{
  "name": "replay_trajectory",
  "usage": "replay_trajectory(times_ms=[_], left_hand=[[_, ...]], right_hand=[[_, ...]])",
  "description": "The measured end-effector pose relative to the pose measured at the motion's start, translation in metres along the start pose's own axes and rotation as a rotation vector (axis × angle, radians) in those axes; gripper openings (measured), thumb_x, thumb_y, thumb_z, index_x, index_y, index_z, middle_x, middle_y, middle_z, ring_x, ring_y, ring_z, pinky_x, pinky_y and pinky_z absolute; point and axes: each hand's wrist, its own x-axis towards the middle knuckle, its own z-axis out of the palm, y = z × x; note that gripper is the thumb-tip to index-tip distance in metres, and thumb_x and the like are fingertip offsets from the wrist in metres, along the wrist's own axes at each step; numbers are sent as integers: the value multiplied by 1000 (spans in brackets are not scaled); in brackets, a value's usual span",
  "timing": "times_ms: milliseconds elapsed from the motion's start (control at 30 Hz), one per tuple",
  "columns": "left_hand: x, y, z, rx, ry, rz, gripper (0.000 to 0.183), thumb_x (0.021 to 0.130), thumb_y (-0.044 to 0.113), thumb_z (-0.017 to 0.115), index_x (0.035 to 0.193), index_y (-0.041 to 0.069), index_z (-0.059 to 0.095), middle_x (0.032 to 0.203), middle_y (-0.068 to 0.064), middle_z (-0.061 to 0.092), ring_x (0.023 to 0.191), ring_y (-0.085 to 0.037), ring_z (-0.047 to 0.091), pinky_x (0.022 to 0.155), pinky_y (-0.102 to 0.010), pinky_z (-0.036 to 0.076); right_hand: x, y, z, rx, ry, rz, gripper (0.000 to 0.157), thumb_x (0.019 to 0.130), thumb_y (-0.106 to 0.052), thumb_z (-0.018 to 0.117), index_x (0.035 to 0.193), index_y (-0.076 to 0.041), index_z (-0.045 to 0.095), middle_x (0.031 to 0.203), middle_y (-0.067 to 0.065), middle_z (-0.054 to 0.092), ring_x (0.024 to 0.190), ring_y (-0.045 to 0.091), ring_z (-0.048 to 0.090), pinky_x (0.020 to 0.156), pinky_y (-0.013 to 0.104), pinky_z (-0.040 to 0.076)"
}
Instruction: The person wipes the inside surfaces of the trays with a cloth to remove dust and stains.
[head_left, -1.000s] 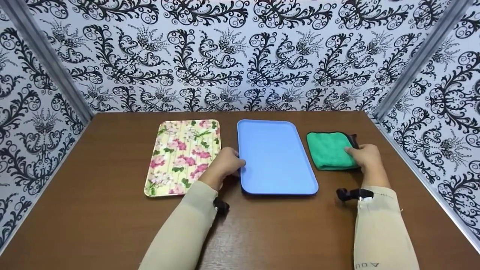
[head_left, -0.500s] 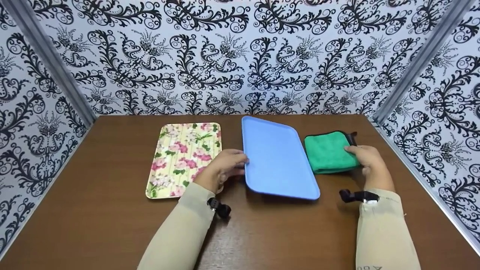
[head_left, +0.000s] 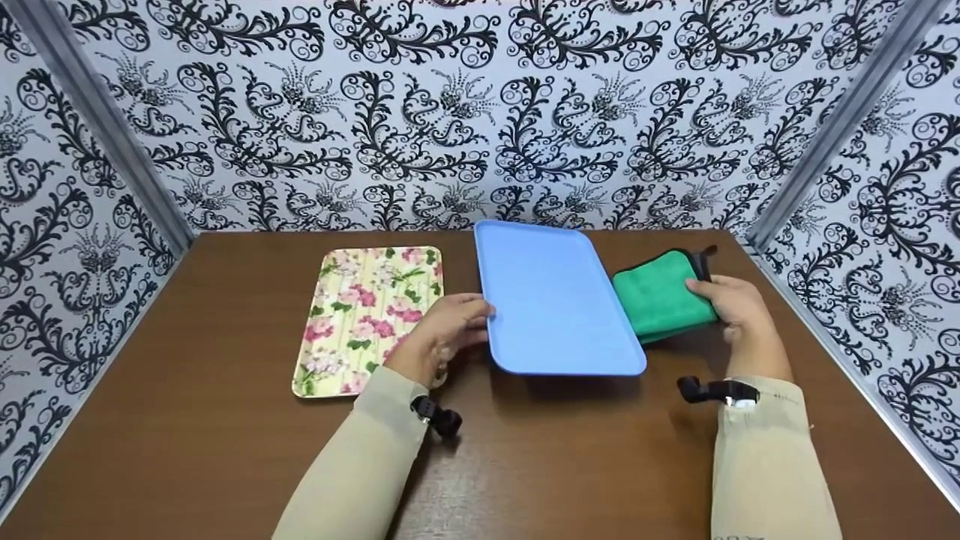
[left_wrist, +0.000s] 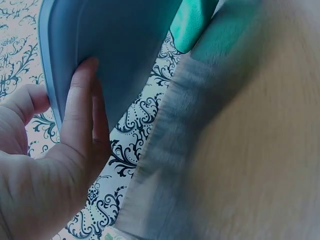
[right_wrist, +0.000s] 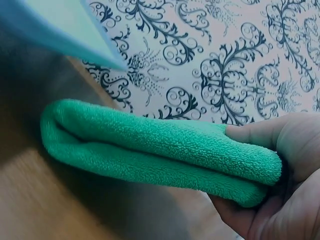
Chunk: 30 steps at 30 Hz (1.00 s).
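Observation:
A light blue rectangular tray is tilted and raised off the table. My left hand pinches its left rim, thumb on the upper face and fingers beneath; the left wrist view shows those fingers spread along the tray's underside. To the right, my right hand grips a folded green cloth with dark edging by its right side. In the right wrist view the folded cloth hangs above the table, thumb on top and fingers below. The tray's right edge overlaps part of the cloth in the head view.
A floral tray in yellow and pink lies flat on the brown table, left of my left hand. White panels with black scrollwork enclose the table at the back and sides. Each wrist wears a black camera strap.
The blue tray has gone from lying flat to being lifted and tilted by my left hand. My right hand has raised the green cloth off the table.

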Motion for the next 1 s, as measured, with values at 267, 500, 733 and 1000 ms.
replay_trajectory(times_ms=[267,500,733,1000], left_hand=[[-2,0,3,-10,31,8,28,88,2,65,115,-5,69,93,-6,68,88,-18,67,79,-28,61],[-7,5,5,-29,21,23,23,89,0,64,112,-5,68,92,-6,69,88,-18,68,83,-32,62],[-12,10,1,-78,28,41,14,90,-1,61,103,-2,66,86,-4,67,84,-15,68,78,-30,62],[-18,14,-2,-107,-3,56,18,90,-1,60,107,-3,64,90,-5,67,86,-16,67,81,-32,62]], right_hand=[[-10,-22,12,115,-19,-32,5,96,-19,75,94,-21,70,72,-8,69,63,7,67,62,23,59],[-15,-30,28,15,65,-135,14,97,-22,73,107,-15,66,76,-14,67,68,4,63,65,19,56],[-23,-39,50,-56,120,-207,36,99,-23,71,127,-2,62,80,-18,67,74,4,63,70,18,56],[-37,-51,78,-143,143,-312,40,98,-23,72,129,1,64,91,-12,68,82,8,64,74,21,56]])
